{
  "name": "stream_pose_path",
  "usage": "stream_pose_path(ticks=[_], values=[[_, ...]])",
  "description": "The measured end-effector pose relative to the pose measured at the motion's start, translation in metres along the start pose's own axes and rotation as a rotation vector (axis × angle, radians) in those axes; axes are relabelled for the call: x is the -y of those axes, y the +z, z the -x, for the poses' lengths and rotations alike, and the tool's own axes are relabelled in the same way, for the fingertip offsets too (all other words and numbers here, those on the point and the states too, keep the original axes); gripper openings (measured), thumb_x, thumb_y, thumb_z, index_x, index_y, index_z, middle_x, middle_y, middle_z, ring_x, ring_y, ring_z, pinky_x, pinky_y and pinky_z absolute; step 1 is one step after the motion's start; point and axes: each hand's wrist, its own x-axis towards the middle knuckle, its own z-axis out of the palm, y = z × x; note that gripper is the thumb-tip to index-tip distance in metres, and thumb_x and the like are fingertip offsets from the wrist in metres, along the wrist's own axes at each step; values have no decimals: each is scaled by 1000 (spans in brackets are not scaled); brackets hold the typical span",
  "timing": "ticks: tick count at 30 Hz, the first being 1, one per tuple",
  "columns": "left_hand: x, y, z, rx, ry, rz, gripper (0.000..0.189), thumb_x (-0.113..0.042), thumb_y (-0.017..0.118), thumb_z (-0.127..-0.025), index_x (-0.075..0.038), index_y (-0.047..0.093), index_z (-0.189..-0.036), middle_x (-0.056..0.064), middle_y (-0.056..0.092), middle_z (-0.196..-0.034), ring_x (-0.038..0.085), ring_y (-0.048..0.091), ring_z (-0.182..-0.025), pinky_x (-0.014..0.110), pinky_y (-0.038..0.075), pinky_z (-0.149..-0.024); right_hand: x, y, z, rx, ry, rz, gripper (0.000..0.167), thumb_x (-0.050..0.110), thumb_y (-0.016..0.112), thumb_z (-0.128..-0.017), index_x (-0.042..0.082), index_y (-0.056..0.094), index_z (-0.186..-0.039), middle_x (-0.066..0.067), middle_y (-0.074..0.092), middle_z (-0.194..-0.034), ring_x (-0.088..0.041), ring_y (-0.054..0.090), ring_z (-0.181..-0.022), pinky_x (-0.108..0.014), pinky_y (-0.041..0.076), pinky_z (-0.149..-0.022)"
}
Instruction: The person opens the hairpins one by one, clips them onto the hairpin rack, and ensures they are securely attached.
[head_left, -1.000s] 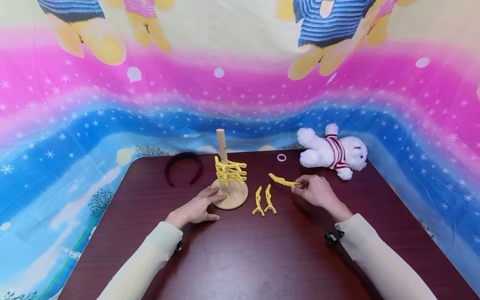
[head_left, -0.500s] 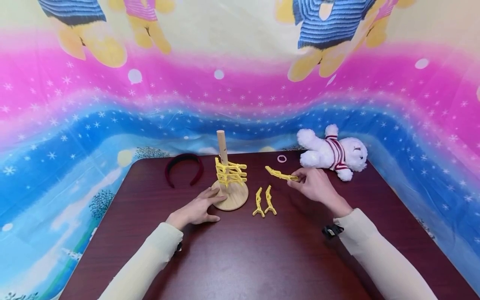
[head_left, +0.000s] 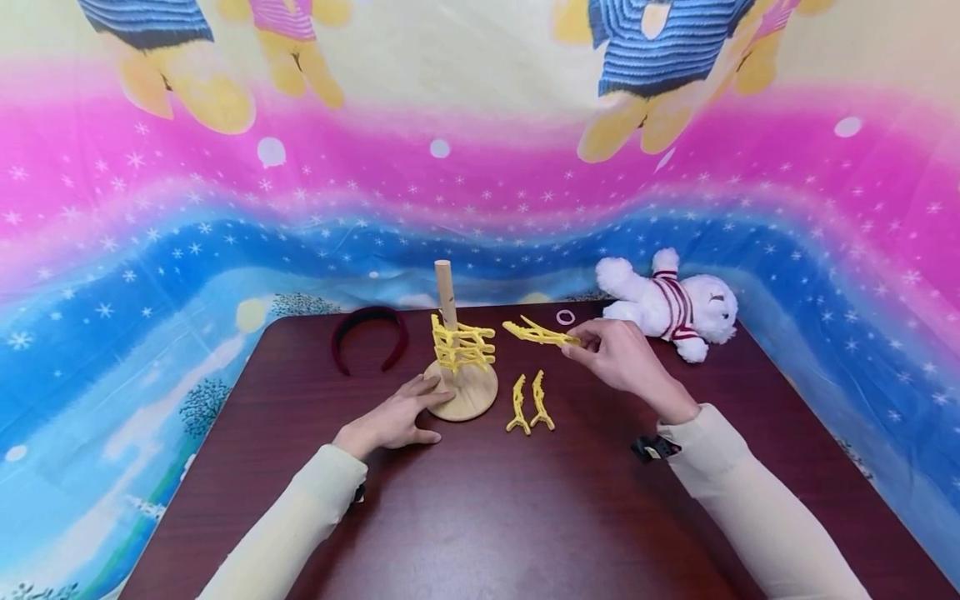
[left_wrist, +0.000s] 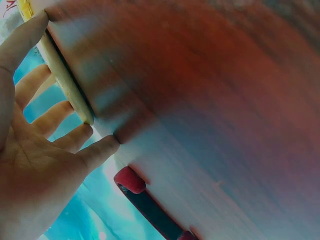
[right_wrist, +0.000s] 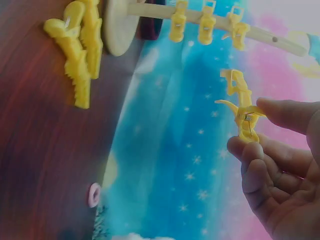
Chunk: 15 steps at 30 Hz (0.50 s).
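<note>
In the head view my right hand (head_left: 628,360) pinches the tail end of a yellow alligator hair clip (head_left: 542,336), held up to the right of a round-based wooden stand (head_left: 476,398). Thumb and fingers squeeze the clip's handles in the right wrist view, and its two arms are spread apart. Several matching clips (head_left: 468,346) are clamped one above another on the stand's upright post (head_left: 444,287). My left hand (head_left: 386,418) rests with fingers extended on the base's left edge. Two more yellow clips (right_wrist: 75,55) lie side by side on the table, right of the base.
A dark red headband (head_left: 397,337) lies left of the stand. Toward the back right are a small pale pink ring (head_left: 566,317) and a white plush bear (head_left: 693,308) in a striped top. A printed cloth (head_left: 480,200) hangs behind the table (head_left: 480,508).
My right hand has moved left and away from me, bringing the hair clip nearer the post. The clip's arms have spread apart. My left hand stays put on the base.
</note>
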Motion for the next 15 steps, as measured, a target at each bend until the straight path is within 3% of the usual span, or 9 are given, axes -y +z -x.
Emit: stream_pose_path(ticks=[15], values=[[-2, -1, 1, 1, 3, -3, 71, -32, 78, -86, -17, 48, -150, 24, 30, -161, 51, 22, -149, 61, 28, -118, 35, -5, -19, -9, -81, -62, 22, 30, 78, -87, 14, 79, -101, 1, 74, -82, -11, 63, -69, -31, 50, -67]])
